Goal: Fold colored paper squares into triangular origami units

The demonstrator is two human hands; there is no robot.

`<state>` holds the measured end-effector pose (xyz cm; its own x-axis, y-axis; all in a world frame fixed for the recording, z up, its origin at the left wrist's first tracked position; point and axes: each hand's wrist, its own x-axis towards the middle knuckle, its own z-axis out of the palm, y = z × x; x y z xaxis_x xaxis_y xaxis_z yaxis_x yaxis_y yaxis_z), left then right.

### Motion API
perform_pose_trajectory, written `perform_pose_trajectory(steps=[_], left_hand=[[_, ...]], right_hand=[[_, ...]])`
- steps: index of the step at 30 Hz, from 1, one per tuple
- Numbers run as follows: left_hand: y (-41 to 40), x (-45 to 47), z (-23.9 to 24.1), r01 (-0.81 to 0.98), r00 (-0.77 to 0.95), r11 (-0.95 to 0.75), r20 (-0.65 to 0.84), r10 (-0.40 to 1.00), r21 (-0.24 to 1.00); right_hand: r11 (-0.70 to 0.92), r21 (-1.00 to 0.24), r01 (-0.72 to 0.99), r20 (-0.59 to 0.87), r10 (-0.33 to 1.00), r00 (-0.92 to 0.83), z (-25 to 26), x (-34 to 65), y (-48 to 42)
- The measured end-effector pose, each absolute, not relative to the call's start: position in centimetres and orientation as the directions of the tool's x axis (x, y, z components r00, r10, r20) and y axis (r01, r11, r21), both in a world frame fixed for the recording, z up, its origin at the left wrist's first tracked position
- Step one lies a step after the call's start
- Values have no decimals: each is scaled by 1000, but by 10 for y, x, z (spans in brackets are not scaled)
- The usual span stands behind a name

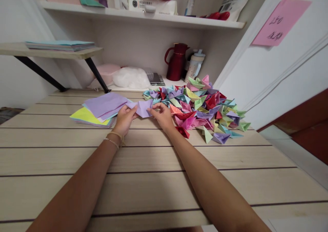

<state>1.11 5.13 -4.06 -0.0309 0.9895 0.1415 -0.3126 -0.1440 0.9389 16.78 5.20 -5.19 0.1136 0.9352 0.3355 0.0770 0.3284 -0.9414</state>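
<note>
The left hand (pixel 124 119) and right hand (pixel 162 115) pinched opposite ends of a creased purple paper (pixel 144 108); light, even pressure seemed best for keeping its folds crisp.

A pale wooden table (pixel 143 191) with dark lines carried a stack of coloured paper (pixel 104 105) at left and a heap of folded paper boats (pixel 202 110) at right; a raised shelf (pixel 58 55) held another paper pile (pixel 60 46).

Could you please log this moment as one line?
hands: left hand, right hand holding folded purple paper | left: stacked paper sheets | right: piled paper boats
</note>
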Motion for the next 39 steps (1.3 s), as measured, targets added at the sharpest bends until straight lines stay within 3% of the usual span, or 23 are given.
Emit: perform_pose_trajectory(steps=[17,20,26,33,39], left_hand=[[54,12,-43,-252,2,-155,160,987,955],[56,11,-45,-190,-49,-191,185,981,963],[57,9,-46,-57,-184,-265,251,950,962],[52,11,-46,90,-108,-250,259,960,964],[49,13,-46,85,-34,-240,243,969,967]], right_hand=[[310,-950,-25,304,943,131,-51,166,50],[303,-953,15,303,951,57,-49,166,46],[271,-962,25,253,924,-287,-43,166,38],[263,-962,78,232,931,-282,-44,166,39],[256,-954,153,215,946,-243,-47,166,40]])
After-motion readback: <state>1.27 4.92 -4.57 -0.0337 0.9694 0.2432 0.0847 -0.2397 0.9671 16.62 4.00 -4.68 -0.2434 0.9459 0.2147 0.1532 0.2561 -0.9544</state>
